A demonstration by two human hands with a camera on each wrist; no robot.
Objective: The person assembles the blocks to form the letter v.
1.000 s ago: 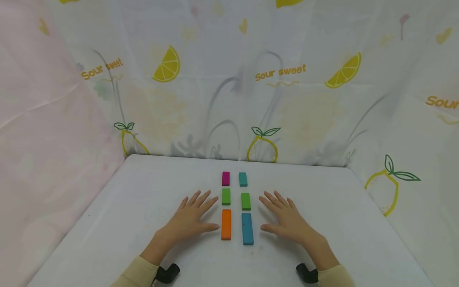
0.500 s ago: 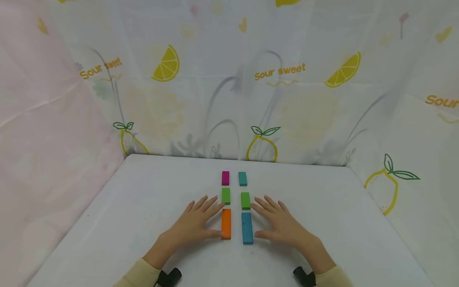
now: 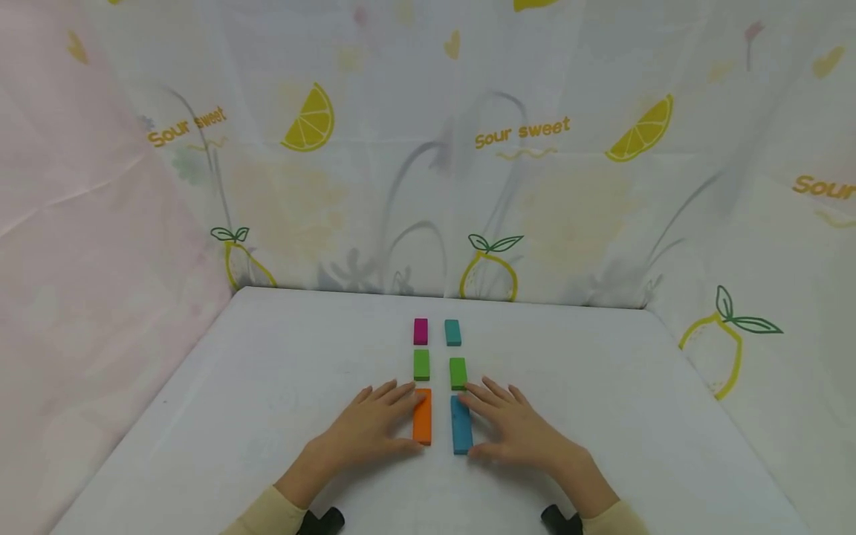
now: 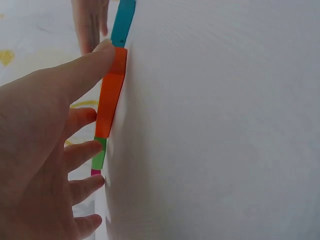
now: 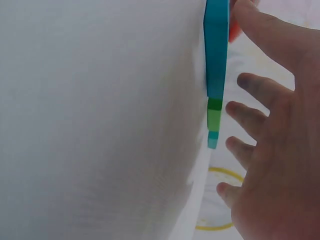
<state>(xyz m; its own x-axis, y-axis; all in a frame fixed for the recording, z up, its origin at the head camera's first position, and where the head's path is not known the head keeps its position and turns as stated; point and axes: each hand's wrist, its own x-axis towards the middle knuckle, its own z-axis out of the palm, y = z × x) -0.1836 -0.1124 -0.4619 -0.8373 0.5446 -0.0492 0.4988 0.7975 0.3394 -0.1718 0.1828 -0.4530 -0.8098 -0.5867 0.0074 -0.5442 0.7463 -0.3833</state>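
Observation:
My left hand [image 3: 372, 426] is spread beside a long orange block [image 3: 422, 422], fingers straight. In the head view its index fingertip and thumb tip overlap the block's far and near ends. My right hand [image 3: 520, 429] is likewise spread beside a long blue block [image 3: 461, 427], index finger over its far end and thumb near its close end. From the wrist views, neither hand clearly grips a block; contact is hard to tell. Beyond the orange block lie a green block [image 3: 421, 365] and a magenta block [image 3: 420, 332]. Past the blue one are another green block [image 3: 458, 373] and a teal block [image 3: 452, 333].
The blocks lie flat in two columns on a white table [image 3: 588, 371], with a narrow gap between the columns. A curtain [image 3: 374, 215] printed with lemons stands behind the table. Black wrist devices [image 3: 322, 521] sit near the front edge.
Both hands have moved inward and nearer to the front, from beside the columns to the orange and blue blocks. The blocks have stayed in place.

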